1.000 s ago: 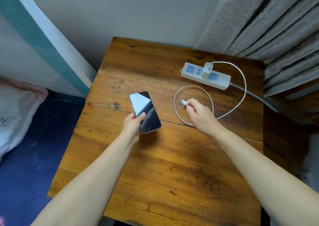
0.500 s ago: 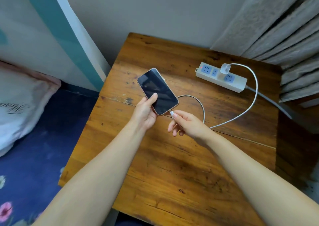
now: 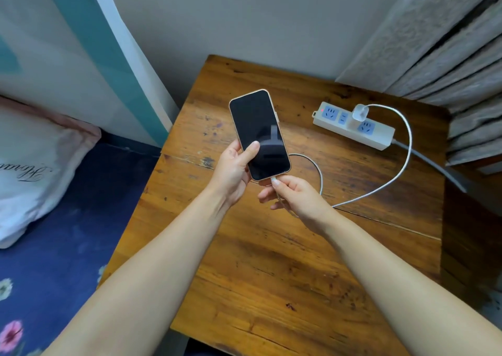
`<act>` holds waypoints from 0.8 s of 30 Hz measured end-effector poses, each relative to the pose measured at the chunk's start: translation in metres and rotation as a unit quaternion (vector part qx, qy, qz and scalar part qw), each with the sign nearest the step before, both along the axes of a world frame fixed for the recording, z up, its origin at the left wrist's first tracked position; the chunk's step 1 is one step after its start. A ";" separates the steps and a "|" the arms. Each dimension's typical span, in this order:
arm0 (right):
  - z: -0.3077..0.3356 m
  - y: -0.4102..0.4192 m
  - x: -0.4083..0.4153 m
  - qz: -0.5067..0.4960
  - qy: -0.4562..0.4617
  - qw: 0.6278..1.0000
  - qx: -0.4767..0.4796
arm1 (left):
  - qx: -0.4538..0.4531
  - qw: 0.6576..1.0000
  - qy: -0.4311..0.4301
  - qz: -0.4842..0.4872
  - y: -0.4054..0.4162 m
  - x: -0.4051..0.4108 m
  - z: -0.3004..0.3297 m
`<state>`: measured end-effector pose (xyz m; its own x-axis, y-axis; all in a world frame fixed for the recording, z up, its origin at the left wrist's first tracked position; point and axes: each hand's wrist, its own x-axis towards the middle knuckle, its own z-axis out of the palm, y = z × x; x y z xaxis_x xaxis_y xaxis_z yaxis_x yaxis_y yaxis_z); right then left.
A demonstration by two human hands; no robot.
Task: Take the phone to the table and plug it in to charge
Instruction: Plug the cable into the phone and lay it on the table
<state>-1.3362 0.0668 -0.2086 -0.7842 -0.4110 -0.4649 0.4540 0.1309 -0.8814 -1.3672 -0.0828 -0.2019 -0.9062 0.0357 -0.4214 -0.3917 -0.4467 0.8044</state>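
Above the middle of the wooden counter (image 3: 285, 260), clear of its surface, the phone (image 3: 259, 134) is held face up, its dark screen blank and its near end towards the person. It looks like a stiff, light slab, glassy and likely slippery, so the long edges are the place to grip. The left hand (image 3: 233, 168) does that, closed around the near left edge with the thumb on the glass. On the far right lies the white power strip (image 3: 353, 129) with its charger block. Its thin, limp cable (image 3: 402, 165) loops over the counter to the right hand (image 3: 296, 195), which pinches the plug (image 3: 273, 179) at the phone's near end; whether it is seated cannot be told.
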 end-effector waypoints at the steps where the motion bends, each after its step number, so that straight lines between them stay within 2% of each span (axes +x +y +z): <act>1: 0.002 0.005 -0.005 -0.001 -0.016 1.000 -0.011 | 0.003 1.000 0.006 -0.006 -0.001 0.000 0.000; 7: 0.010 0.025 -0.022 -0.075 -0.066 0.987 -0.125 | 0.012 0.999 0.018 -0.037 0.000 0.004 0.000; 14: -0.002 0.021 -0.019 -0.132 -0.098 0.975 -0.152 | 0.042 0.997 -0.035 -0.051 0.000 0.003 0.002; 18: -0.006 0.018 -0.017 -0.128 -0.106 0.973 -0.159 | 0.054 0.995 -0.073 -0.033 -0.005 0.003 -0.005; 24: -0.011 0.016 -0.016 -0.118 -0.108 0.975 -0.152 | 0.065 0.995 -0.072 -0.031 -0.008 0.007 -0.013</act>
